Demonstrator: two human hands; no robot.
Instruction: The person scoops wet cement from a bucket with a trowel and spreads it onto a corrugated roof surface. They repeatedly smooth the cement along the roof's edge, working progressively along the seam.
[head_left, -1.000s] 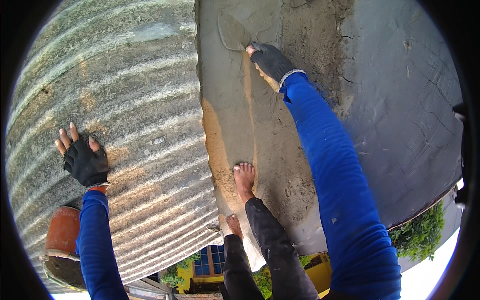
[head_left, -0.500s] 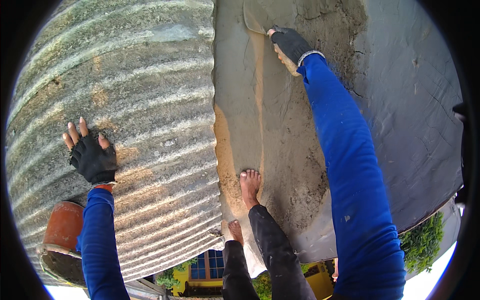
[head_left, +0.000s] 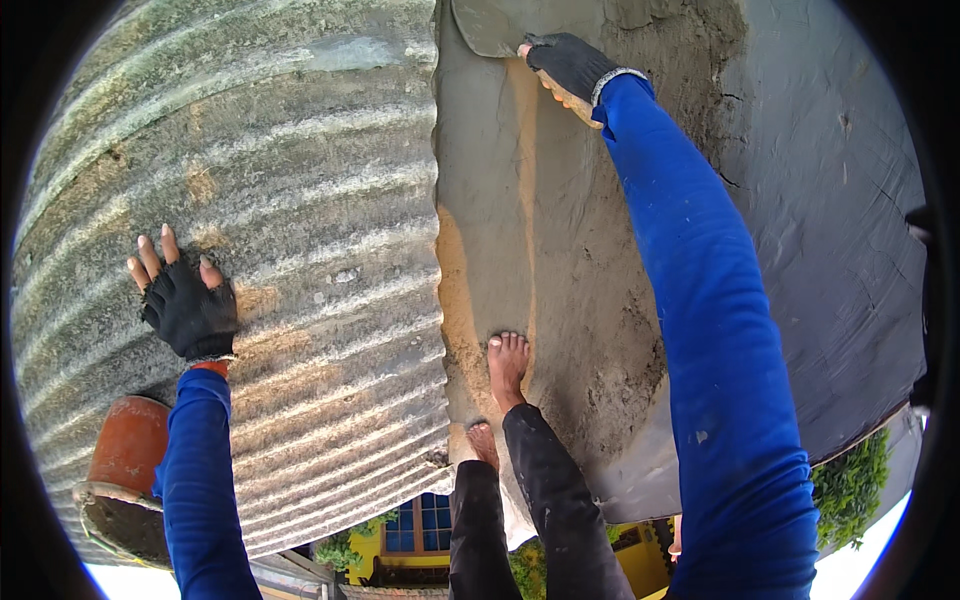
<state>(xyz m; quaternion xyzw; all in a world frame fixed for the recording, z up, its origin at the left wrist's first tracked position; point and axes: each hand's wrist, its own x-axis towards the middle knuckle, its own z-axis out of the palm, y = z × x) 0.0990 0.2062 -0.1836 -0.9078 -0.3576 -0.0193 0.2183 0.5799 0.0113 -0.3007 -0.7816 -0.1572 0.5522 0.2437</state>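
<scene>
My left hand [head_left: 190, 300], in a black fingerless glove, lies on the grey corrugated roof sheet [head_left: 300, 220] with its fingers spread. Beside that forearm an orange bucket [head_left: 128, 440] with mortar on its rim lies tilted on the sheet. My right hand [head_left: 570, 75], gloved too, is closed on a trowel [head_left: 480, 28] at the top of the view. The trowel's blade rests on wet grey mortar [head_left: 480, 150] along the sheet's edge. My bare feet [head_left: 508, 365] stand on that mortar strip, lower down.
To the right is a darker, cracked grey coated surface [head_left: 820, 200], with a rougher patch [head_left: 690, 80] beside the mortar. Below the roof edge show a yellow building with a blue-paned window [head_left: 420, 525] and green foliage [head_left: 850, 485]. A small bit of skin, unclear whose, shows behind my right sleeve at the bottom.
My right hand and the trowel have moved upward and somewhat to the right. The whole view has shifted slightly. My left hand stays spread on the sheet.
</scene>
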